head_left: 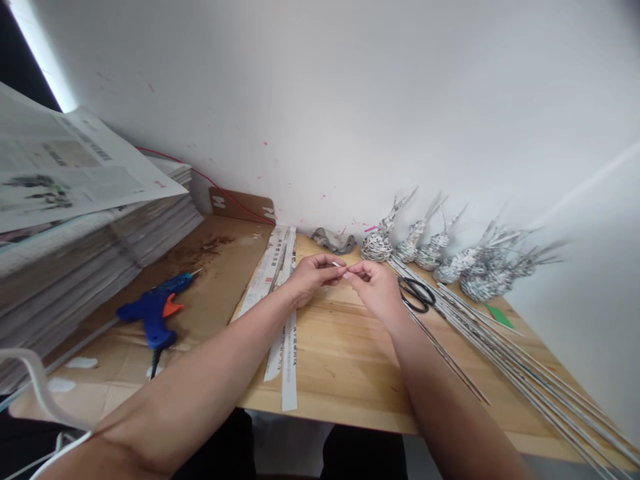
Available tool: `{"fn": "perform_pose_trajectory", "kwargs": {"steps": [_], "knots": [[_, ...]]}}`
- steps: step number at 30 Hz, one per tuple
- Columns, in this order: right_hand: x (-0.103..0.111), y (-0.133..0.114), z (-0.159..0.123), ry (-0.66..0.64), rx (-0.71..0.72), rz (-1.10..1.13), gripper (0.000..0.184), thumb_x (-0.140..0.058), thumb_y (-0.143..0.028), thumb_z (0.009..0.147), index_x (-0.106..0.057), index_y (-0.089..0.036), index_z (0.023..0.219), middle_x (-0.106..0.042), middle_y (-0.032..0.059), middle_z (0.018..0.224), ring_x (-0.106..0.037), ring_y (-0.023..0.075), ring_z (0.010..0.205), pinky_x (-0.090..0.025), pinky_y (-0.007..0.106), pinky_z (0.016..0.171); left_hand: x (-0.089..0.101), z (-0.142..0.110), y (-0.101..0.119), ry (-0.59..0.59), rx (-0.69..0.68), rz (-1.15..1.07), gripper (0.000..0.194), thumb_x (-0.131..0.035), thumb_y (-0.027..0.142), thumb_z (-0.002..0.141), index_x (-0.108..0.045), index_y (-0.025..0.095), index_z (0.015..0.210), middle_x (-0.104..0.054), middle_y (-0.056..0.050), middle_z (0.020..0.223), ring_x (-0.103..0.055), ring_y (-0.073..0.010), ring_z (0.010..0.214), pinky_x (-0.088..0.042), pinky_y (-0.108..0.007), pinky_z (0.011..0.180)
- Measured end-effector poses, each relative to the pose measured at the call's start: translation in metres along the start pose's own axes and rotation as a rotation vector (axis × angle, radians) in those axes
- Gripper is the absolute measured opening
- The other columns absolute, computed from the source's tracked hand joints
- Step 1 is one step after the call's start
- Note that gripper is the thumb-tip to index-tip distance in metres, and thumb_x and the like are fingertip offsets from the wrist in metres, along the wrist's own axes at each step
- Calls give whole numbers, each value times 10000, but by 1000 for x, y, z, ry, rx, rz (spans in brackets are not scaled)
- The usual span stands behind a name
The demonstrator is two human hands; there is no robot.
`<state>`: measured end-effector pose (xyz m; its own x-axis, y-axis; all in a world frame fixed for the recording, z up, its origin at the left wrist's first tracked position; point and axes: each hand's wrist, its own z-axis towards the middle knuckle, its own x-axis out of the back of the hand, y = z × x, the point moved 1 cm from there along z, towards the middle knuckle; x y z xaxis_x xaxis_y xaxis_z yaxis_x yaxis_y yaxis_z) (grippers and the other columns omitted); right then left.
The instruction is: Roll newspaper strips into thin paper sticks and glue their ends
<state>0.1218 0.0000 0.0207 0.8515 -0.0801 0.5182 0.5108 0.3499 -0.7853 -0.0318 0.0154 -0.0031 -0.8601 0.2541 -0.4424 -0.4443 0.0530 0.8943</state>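
Observation:
Over the wooden table, my left hand [316,275] and my right hand [373,283] meet at the fingertips, both closed in a pinch. Between them shows a short, thin white piece [338,265] that looks like paper; most of it is hidden by the fingers. Long cut newspaper strips [289,360] lie under and beside my left forearm. Black-handled scissors [419,293] rest just right of my right hand, partly on a bundle of long rolled paper sticks [500,347].
Several woven newspaper figures [376,247] stand along the wall. At left, a blue glue gun [155,310] lies on cardboard [220,280], before a tall newspaper stack [125,233]. A crumpled grey piece [333,240] and a green scrap [499,315] lie on the wooden table [345,380].

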Motion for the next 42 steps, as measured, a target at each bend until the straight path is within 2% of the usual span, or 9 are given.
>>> {"fn": "perform_pose_trajectory", "kwargs": {"steps": [2,5,11,15,18,22,25,29,42], "knots": [[0,0,0,-44,2,33,164,-635,-330,751,-684,-190,821,-708,39,745,-629,166,632,-464,278,595,1,0,0,9,9,-18,315,-819,282,565,-691,134,813,-646,-27,765,-589,-98,671,-467,-229,643],[0,-1,0,-13,44,-32,162,-632,-335,762,-687,-204,840,-712,43,784,-639,175,675,-471,289,631,2,1,-1,58,17,-62,306,-827,274,552,-688,138,789,-645,-17,756,-596,-97,683,-478,-231,668],[2,-7,-3,4,127,-235,237,-545,-404,831,-697,-222,825,-697,38,721,-606,176,608,-422,286,576,4,3,-1,95,20,-162,304,-825,246,563,-676,134,803,-669,-29,786,-617,-95,708,-491,-212,673],[4,-10,-4,63,149,-336,208,-586,-387,800,-679,-227,894,-698,36,780,-609,181,654,-413,283,599,6,5,2,146,-2,-201,307,-821,249,572,-675,136,818,-652,-12,735,-602,-71,661,-483,-178,623],[5,-10,-4,64,140,-348,204,-557,-393,821,-660,-218,810,-669,21,677,-563,156,556,-379,272,545,7,5,3,152,-16,-217,312,-816,249,582,-675,138,838,-643,-7,741,-597,-66,662,-486,-172,628],[2,-7,-4,-35,94,-273,283,-494,-425,854,-640,-211,740,-632,12,591,-505,134,461,-342,264,476,7,6,1,133,-35,-202,325,-816,253,582,-675,143,854,-640,-5,762,-596,-67,680,-492,-179,649],[-2,-3,-3,-98,39,-124,264,-496,-425,851,-646,-210,818,-636,7,611,-528,134,467,-366,256,465,7,6,1,131,-42,-204,331,-821,247,571,-676,147,851,-639,2,768,-593,-63,683,-496,-187,670],[-5,1,-3,-91,-21,2,236,-594,-433,785,-620,-204,838,-633,5,611,-548,135,485,-392,244,454,5,5,1,143,-26,-219,316,-820,223,566,-680,147,839,-642,2,775,-594,-67,688,-498,-199,687],[-4,-9,-4,-217,-193,169,285,-509,-446,831,-619,-183,849,-604,-3,625,-507,84,421,-382,192,389,4,5,2,141,1,-236,320,-821,192,571,-685,138,856,-659,-7,775,-608,-64,671,-505,-181,669]]}}
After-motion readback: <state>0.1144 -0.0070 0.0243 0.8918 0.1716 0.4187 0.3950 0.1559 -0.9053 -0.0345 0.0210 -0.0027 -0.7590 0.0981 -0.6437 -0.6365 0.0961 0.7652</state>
